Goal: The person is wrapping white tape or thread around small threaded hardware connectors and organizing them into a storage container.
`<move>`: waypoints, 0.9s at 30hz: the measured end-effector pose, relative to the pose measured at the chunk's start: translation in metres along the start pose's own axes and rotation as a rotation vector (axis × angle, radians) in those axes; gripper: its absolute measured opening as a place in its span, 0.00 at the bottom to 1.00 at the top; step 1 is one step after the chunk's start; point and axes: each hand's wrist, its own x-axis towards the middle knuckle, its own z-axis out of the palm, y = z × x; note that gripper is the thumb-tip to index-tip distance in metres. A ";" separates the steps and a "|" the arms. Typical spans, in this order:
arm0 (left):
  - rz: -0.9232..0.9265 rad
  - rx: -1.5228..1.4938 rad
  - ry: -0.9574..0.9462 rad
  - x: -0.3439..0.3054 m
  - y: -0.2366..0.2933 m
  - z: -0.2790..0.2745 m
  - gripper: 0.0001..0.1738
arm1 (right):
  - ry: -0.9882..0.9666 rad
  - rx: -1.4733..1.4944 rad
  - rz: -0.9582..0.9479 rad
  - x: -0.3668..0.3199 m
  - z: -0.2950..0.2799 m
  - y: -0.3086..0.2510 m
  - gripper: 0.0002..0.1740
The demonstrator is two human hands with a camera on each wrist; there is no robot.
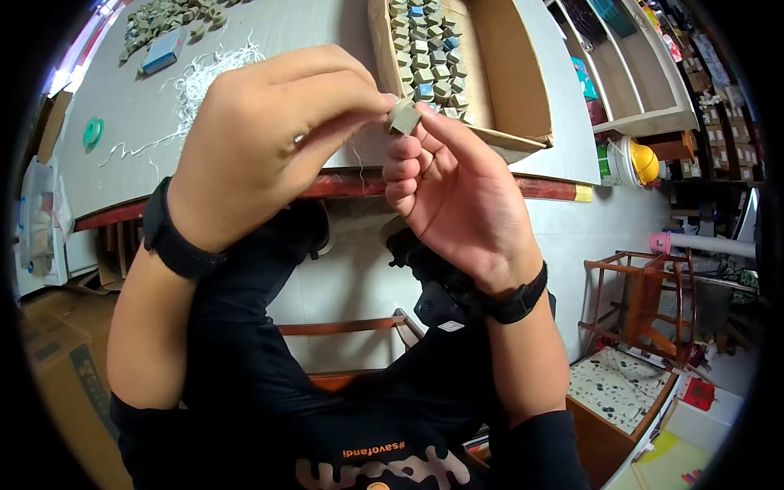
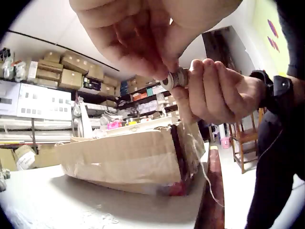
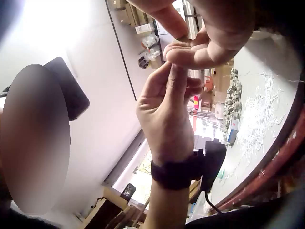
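Note:
Between both hands, above the table's front edge, is a small grey-green piece [image 1: 404, 117]; in the left wrist view it looks like a short round roll [image 2: 176, 79] with a hollow end. My right hand [image 1: 469, 196] holds it between thumb and curled fingers, palm turned up. From the other side my left hand [image 1: 269, 122] pinches at its end with thumb and forefinger. A thin pale thread [image 2: 206, 176] dangles below the hands. Just beyond them, a cardboard box [image 1: 510, 77] holds rows of similar grey-green pieces [image 1: 420, 61], a few with blue faces.
White thread scraps [image 1: 216, 73] lie heaped on the table [image 1: 327, 33], left of the box. Farther back are a small blue box [image 1: 163, 51] and a pile of grey-green pieces [image 1: 155, 24]. A green ring [image 1: 93, 132] lies at the left. Wooden stool [image 1: 641, 302] stands right.

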 end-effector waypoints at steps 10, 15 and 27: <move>0.048 0.110 0.049 0.003 0.008 0.012 0.10 | -0.025 -0.021 0.009 -0.011 0.011 -0.006 0.11; -0.088 -0.046 0.079 0.000 0.010 0.009 0.11 | 0.006 -0.062 -0.017 -0.014 0.014 -0.009 0.11; 0.028 0.083 -0.007 -0.001 0.016 0.005 0.14 | 0.032 0.009 0.034 -0.013 0.006 -0.009 0.11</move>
